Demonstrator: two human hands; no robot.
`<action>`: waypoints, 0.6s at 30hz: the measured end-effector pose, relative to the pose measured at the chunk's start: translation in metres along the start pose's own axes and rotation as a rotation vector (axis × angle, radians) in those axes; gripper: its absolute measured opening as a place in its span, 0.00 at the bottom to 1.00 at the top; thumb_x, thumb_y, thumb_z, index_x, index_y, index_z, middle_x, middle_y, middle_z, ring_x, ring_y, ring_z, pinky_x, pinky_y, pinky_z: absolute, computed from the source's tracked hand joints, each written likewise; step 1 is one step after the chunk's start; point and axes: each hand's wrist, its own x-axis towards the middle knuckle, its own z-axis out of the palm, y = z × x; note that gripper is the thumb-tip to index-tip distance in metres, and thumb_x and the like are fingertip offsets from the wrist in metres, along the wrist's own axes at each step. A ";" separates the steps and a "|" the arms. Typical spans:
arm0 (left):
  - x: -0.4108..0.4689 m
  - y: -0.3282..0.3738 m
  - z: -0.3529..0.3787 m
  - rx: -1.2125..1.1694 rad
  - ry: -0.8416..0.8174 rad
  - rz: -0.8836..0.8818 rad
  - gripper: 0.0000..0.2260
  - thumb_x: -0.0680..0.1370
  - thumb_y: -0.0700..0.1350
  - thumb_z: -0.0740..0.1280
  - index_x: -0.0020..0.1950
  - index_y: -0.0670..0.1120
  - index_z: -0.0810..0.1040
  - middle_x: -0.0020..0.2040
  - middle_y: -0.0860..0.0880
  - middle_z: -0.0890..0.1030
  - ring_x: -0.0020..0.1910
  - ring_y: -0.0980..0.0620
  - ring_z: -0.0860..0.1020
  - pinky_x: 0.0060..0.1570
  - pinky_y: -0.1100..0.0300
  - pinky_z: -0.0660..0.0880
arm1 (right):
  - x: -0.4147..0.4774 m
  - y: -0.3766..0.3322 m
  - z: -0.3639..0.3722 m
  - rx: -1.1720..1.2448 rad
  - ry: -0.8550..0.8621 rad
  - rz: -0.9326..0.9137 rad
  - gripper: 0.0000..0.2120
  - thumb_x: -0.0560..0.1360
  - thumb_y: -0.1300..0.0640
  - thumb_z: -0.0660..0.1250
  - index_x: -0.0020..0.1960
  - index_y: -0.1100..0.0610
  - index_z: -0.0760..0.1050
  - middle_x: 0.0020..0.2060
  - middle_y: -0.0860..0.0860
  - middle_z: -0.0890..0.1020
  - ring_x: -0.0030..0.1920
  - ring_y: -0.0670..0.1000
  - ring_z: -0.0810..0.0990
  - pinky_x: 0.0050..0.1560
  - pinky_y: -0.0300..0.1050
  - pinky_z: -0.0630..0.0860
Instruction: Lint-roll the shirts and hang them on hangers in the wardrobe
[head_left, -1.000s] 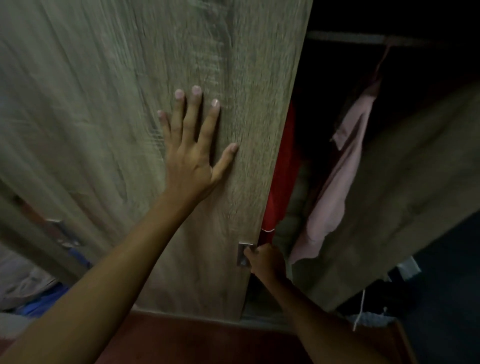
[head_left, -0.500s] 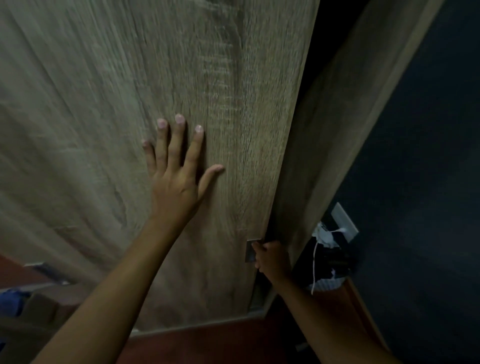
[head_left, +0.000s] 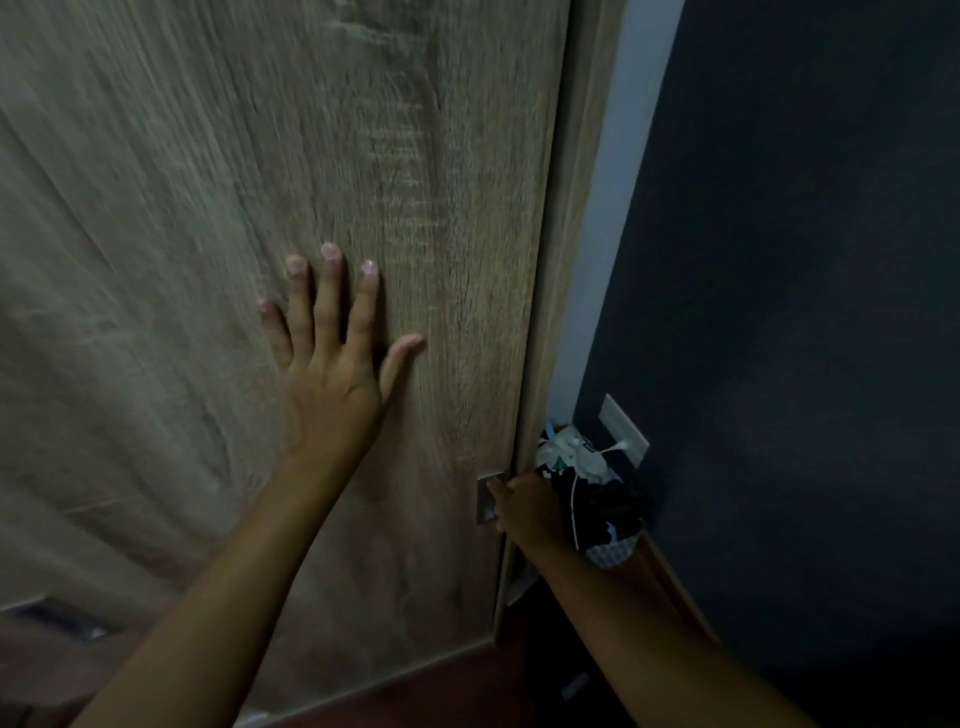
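Wardrobe door (head_left: 415, 156) meets frame (head_left: 582, 208); right hand (head_left: 527, 506) grips handle (head_left: 485, 501).

no legible text, labels, brands or numbers anywhere

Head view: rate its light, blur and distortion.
Head view: dim, flat light, no glare; grain on the door smears into streaks at left, motion blur; the left hand flat on it is fairly sharp; the right hand at the handle sits in shadow; the wall is near-featureless dark; the door edge leans, wide-angle.
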 end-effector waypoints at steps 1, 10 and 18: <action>0.000 0.003 0.000 -0.008 0.001 -0.001 0.33 0.79 0.59 0.68 0.78 0.44 0.62 0.76 0.36 0.66 0.81 0.49 0.42 0.77 0.43 0.42 | 0.001 0.001 -0.002 -0.005 0.001 0.001 0.22 0.77 0.42 0.65 0.38 0.61 0.79 0.32 0.54 0.83 0.31 0.53 0.84 0.36 0.45 0.81; 0.014 0.062 -0.006 -0.366 -0.015 -0.033 0.29 0.77 0.45 0.72 0.75 0.40 0.66 0.76 0.31 0.63 0.77 0.31 0.56 0.75 0.36 0.48 | -0.019 0.016 -0.089 -0.023 -0.100 -0.063 0.21 0.79 0.55 0.68 0.27 0.57 0.73 0.18 0.46 0.76 0.19 0.40 0.73 0.31 0.41 0.74; 0.093 0.207 -0.011 -0.820 -0.146 0.326 0.30 0.78 0.54 0.69 0.76 0.42 0.67 0.79 0.37 0.59 0.80 0.38 0.54 0.77 0.40 0.56 | -0.045 0.011 -0.292 -0.237 0.352 -0.040 0.16 0.79 0.48 0.67 0.41 0.59 0.78 0.41 0.58 0.84 0.47 0.59 0.82 0.52 0.48 0.78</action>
